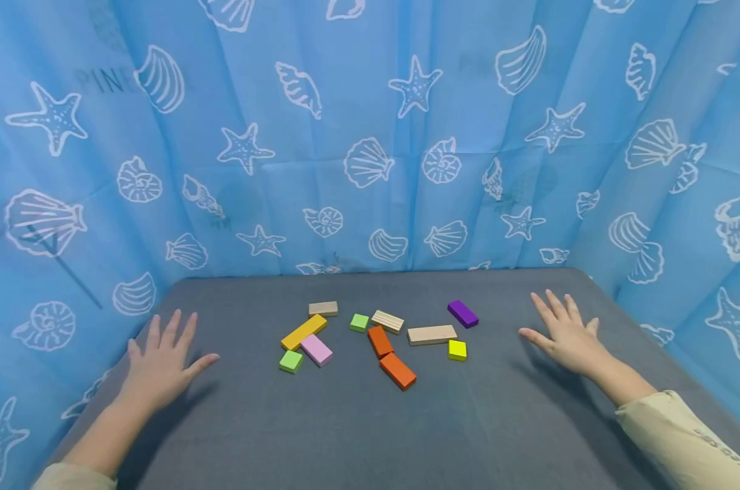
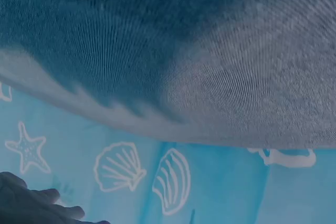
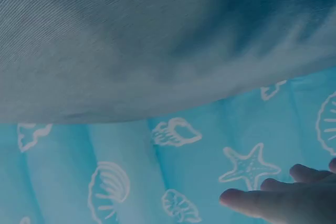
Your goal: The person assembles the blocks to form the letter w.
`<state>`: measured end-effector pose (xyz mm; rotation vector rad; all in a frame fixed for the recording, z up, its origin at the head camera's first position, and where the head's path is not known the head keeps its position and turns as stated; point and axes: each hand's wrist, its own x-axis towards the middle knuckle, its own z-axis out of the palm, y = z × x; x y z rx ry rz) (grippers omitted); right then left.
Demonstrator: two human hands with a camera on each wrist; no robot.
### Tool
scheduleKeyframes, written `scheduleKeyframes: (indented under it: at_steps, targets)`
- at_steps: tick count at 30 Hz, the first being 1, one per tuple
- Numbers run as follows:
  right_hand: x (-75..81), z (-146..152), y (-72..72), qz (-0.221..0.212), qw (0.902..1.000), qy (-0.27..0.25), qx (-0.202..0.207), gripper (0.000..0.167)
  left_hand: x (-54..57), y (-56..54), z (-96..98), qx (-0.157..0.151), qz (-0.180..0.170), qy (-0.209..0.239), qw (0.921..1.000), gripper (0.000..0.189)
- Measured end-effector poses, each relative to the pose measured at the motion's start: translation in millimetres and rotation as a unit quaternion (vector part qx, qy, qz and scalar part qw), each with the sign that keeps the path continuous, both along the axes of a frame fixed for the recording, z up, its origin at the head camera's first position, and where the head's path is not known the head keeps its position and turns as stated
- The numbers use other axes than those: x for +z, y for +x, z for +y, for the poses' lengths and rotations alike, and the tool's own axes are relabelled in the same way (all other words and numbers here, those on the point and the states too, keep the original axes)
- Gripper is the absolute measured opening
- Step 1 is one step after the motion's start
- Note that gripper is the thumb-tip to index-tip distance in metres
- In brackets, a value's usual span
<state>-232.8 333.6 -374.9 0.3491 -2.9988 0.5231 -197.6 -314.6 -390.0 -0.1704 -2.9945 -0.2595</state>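
Observation:
My left hand [image 1: 158,367] hovers over the left side of the grey table, fingers spread, holding nothing. Over the right side my right hand [image 1: 568,339] is spread likewise, also holding nothing. Between them lie loose blocks. On the left are a yellow-orange block [image 1: 305,332], a pink block [image 1: 316,350], a green block [image 1: 291,361] and a plain wooden block [image 1: 323,309]. Around the middle lie another green block [image 1: 359,322], a striped wooden block [image 1: 388,322] and two orange-red blocks [image 1: 398,371]. Nearest my right hand are a purple block [image 1: 463,314], a yellow block [image 1: 458,350] and a long wooden block [image 1: 432,335].
The table [image 1: 321,435] has a grey cloth surface and a rounded far edge. A blue curtain [image 1: 370,224] with white shells and starfish hangs behind it and along both sides. In the wrist views only cloth, curtain and some fingers show.

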Motion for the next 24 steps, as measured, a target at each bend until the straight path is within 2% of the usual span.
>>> scheduleKeyframes:
  at_steps: [5, 8, 12, 16, 19, 24]
  targets:
    - [2.4, -16.5, -0.1, 0.002, 0.9991, -0.042, 0.007, 0.084, -1.3, -6.2, 7.7, -0.041, 0.028, 0.001, 0.9988, 0.084]
    - [3.5, -30.1, 1.2, 0.012, 0.9977, -0.065, 0.015, 0.084, -1.0, -12.2, 12.3, -0.053, 0.051, 0.001, 0.9973, 0.078]
    - [4.4, -51.2, 5.2, 0.001, 0.9919, -0.126, 0.022, 0.082, -1.8, -23.6, 18.7, -0.068, 0.052, 0.015, 0.9962, 0.071]
    - [3.6, -75.6, 8.8, -0.034, 0.9784, -0.204, 0.013, 0.079, -3.2, -34.2, 26.9, -0.078, 0.019, 0.046, 0.9957, 0.062]
    - [1.3, -93.5, 10.3, -0.058, 0.9644, -0.258, 0.015, 0.075, -3.4, -40.1, 37.7, -0.082, -0.029, 0.078, 0.9931, 0.057]
    - [1.4, -119.7, 10.0, -0.111, 0.9304, -0.348, 0.032, 0.071, -2.3, -46.6, 63.3, -0.099, -0.103, 0.132, 0.9809, 0.055]
